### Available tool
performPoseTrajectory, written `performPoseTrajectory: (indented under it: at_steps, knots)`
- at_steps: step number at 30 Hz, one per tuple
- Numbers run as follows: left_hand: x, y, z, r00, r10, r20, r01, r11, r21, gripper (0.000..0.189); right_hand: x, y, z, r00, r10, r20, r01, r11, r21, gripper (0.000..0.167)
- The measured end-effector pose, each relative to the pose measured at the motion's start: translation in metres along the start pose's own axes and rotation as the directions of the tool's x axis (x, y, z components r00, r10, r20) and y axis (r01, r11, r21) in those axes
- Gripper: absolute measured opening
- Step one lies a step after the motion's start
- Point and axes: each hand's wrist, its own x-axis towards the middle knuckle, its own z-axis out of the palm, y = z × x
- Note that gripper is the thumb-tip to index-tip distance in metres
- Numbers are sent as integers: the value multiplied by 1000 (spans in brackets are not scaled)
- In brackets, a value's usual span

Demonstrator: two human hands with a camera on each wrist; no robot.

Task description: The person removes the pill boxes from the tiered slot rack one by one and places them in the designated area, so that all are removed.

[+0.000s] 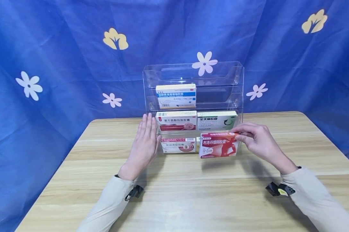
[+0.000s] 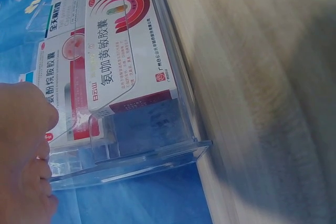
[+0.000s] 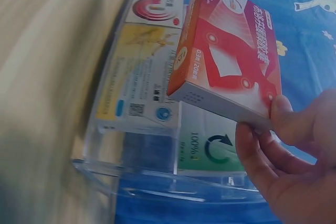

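A clear tiered acrylic rack [image 1: 212,74] stands on the table with medicine boxes in its tiers. My right hand [image 1: 259,141] pinches a red medicine box [image 1: 218,146] by its right end, between thumb and fingers. That box is off the table, in front of the lowest tier. Behind it, a yellow-and-white box [image 3: 139,72] sits in that tier, mostly hidden in the head view. At the rack's left side is my left hand [image 1: 144,145], fingers straight and together. Whether it touches the rack I cannot tell. Nearest to it is a white box with red arcs [image 1: 178,146].
On the middle tier sit a white-and-red box [image 1: 177,121] and a green-and-white box [image 1: 218,120]. Above them stands a blue-and-white box [image 1: 176,96]. A blue flowered curtain [image 1: 76,64] hangs behind the wooden table [image 1: 174,193].
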Motion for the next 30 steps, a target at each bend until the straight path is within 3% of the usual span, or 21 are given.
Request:
performPoseTrajectory:
  at_steps: [10, 30]
  knots:
    - [0, 0, 1, 1000, 5, -6, -5, 1000, 6, 62, -13, 10, 11, 999, 17, 48, -17, 1000, 7, 23]
    - [0, 0, 0, 1000, -11, 13, 11, 1000, 2, 62, -17, 17, 22, 986, 116, 117, -115, 993, -16, 20]
